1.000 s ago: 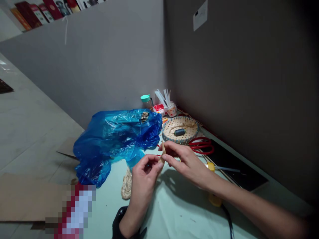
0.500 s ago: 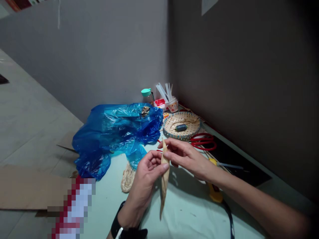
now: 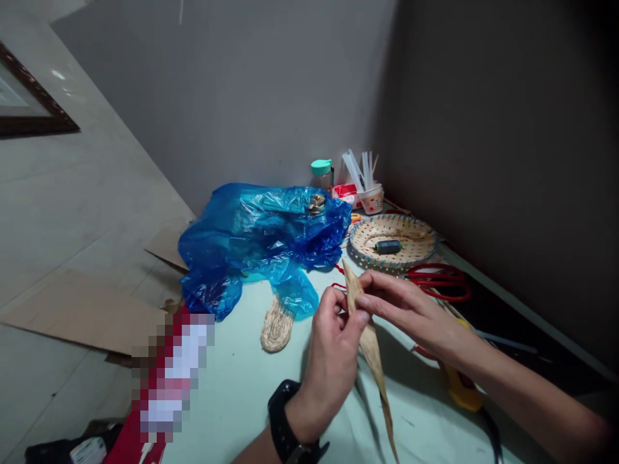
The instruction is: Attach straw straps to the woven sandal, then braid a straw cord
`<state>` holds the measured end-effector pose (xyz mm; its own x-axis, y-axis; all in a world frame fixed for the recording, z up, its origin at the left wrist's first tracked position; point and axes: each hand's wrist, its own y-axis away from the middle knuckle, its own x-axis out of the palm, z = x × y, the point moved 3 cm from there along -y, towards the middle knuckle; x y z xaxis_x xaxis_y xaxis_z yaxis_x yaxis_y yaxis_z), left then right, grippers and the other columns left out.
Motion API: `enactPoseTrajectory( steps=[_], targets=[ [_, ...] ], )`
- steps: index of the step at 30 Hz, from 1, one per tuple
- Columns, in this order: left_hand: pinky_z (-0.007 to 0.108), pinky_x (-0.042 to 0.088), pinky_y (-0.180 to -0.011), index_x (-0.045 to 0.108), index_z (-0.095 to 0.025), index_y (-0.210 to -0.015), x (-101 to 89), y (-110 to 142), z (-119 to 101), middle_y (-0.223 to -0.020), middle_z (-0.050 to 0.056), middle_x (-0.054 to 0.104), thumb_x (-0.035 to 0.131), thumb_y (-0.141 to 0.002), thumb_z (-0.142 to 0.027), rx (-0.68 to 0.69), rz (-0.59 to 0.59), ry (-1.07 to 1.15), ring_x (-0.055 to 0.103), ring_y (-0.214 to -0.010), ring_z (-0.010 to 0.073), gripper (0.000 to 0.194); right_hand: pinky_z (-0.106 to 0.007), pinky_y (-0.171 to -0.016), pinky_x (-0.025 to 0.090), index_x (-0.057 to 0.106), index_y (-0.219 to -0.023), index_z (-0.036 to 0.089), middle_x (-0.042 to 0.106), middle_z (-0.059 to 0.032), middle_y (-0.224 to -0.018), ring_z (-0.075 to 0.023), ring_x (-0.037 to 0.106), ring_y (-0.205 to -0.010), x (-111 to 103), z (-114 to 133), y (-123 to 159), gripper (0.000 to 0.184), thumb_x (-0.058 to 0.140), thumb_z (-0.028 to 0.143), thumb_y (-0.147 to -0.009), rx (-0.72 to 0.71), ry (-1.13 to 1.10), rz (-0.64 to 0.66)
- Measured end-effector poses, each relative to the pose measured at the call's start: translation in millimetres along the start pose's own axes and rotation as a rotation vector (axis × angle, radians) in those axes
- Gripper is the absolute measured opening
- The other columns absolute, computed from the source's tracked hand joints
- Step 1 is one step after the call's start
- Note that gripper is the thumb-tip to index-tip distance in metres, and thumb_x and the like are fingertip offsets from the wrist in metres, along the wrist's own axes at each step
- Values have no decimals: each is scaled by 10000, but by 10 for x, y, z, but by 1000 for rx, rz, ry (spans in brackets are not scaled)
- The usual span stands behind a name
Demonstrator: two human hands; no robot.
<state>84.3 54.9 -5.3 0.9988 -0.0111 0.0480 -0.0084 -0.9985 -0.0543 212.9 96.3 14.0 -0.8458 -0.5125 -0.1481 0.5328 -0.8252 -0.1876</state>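
Both our left hand (image 3: pixel 333 361) and our right hand (image 3: pixel 416 309) are gripping one long, tan, tapering strip of dried leaf (image 3: pixel 371 348), which we are holding above the pale green counter (image 3: pixel 232 380). Our left thumb and fingers are pressing on its middle, while our right fingertips are pinching it just higher up. Compared with half a second ago, it is slanting more and showing a broader face, its thin tail trailing down out of sight (our view is swinging leftward too). We are judging from this that we are working it opened out rather than edge-on. Left of our hands, an oval coil of pale plaited fibre (image 3: pixel 277 327) is lying partly under a translucent blue plastic bag (image 3: pixel 261 225); beyond, a round woven tray (image 3: pixel 374 232) is holding a dark spool of thread (image 3: pixel 388 247).
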Motion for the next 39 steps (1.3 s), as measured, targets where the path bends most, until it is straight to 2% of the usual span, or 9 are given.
enactPoseTrajectory(
  steps=[3,6,15,20,24,27,31,36,39],
  targets=[
    [208,378,-616,470,-202,-794,-28,-50,8,-722,-60,492,661,-849,-249,-26,-20,113,469,-640,89,204,-238,-719,398,559,-883,194,531,11,-846,-136,495,-794,6,-8,11,201,499,350,-994,-26,26,5],
    [217,402,-640,462,-203,-789,-38,-83,6,-711,-56,514,673,-847,-286,-52,-16,166,520,-657,99,235,-225,-612,396,519,-887,197,488,33,-773,-110,472,-669,-1,-46,15,215,486,374,-1004,-3,-41,-6],
    [204,421,-596,597,-160,-823,-30,-69,-34,-727,-4,585,710,-812,-287,-228,14,389,571,-656,111,170,-185,-469,343,447,-866,198,390,64,-696,-76,368,-551,15,-79,-3,250,541,400,-978,28,-348,11],
    [199,430,-624,552,-182,-803,-51,-72,-63,-756,-37,575,751,-773,-277,-172,-32,390,545,-628,81,222,-205,-553,392,454,-852,197,427,48,-736,-93,433,-626,-27,-79,1,244,509,388,-993,-12,-209,-81],
    [188,397,-576,510,-208,-832,-84,-67,-49,-718,-61,546,709,-818,-343,-90,-108,222,504,-596,78,241,-217,-671,440,464,-857,196,465,30,-814,-110,505,-753,-30,-64,23,226,506,370,-994,-46,-156,-169],
    [200,366,-531,478,-223,-843,-81,-39,-48,-652,-69,530,597,-901,-383,-1,-132,-33,475,-550,89,208,-209,-554,433,428,-900,209,498,46,-792,-85,555,-587,23,-83,27,234,464,413,-1009,-23,-263,-111],
    [235,371,-523,432,-243,-853,-51,7,-42,-606,-68,523,508,-944,-392,63,-180,-239,503,-533,122,190,-181,-439,322,427,-899,207,473,77,-694,-45,449,-432,54,-101,28,253,472,434,-1002,3,-286,-117],
    [260,374,-525,421,-246,-874,-75,9,-39,-606,-57,513,469,-948,-372,144,-292,-410,525,-527,145,154,-195,-534,384,490,-910,183,519,44,-768,-77,498,-584,130,-72,30,302,654,436,-888,40,-408,-2],
    [270,375,-527,438,-244,-883,-131,-15,-25,-624,-51,505,476,-937,-388,171,-344,-489,515,-532,155,159,-194,-524,349,500,-915,180,490,56,-722,-82,448,-588,170,-68,31,349,717,437,-820,76,-432,22]
  ],
)
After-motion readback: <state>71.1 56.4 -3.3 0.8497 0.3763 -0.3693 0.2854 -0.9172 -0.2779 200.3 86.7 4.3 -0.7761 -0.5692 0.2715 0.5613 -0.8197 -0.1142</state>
